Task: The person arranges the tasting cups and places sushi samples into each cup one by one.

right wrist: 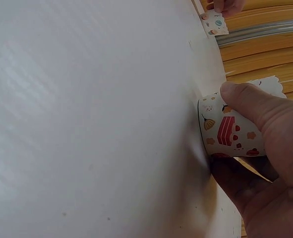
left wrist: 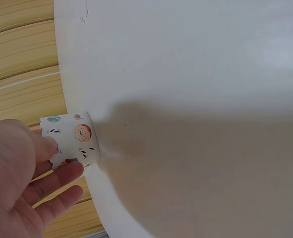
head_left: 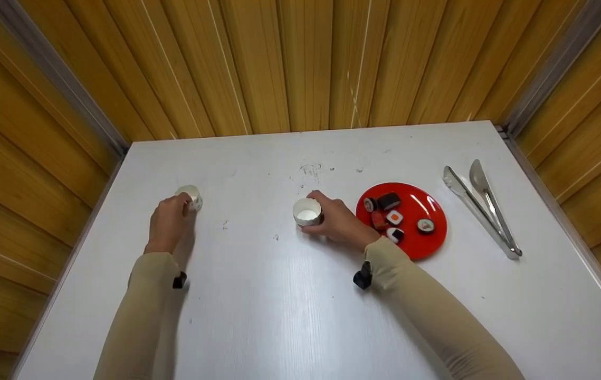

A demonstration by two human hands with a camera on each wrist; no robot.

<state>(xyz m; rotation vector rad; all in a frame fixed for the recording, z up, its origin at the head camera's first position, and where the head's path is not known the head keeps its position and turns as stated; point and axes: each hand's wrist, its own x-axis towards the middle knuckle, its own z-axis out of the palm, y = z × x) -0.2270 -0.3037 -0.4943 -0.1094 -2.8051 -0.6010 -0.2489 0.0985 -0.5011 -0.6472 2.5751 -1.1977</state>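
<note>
- Head view: the left hand [head_left: 167, 224] pinches the rim of the left cup [head_left: 194, 200], a small pale cup standing upright toward the left side of the white table [head_left: 258, 316].
- Head view: the right hand [head_left: 343, 222] grips the right cup [head_left: 308, 214], its thumb and fingers curled around the side; this cup is upright near the middle of the table, its opening facing up.
- Head view: just beside the right hand lies a red plate [head_left: 429, 245]. Five sushi pieces [head_left: 389, 200] cluster on its left half, and one round roll [head_left: 425, 226] sits apart on the right.
- Head view: metal tongs [head_left: 492, 204] lie spread to the right of the plate; wooden panels [head_left: 305, 63] enclose the table.
- Left wrist view: the left hand's thumb presses one side of the left cup near its scalloped rim, with fingers on the other side; a doughnut print [left wrist: 82, 133] shows on the wall.
- Right wrist view: the right hand's thumb lies along the right cup, fingers beneath in this view, clasping it. A cake-slice print [right wrist: 226, 131] faces the camera; the left hand and its cup appear at the top.
</note>
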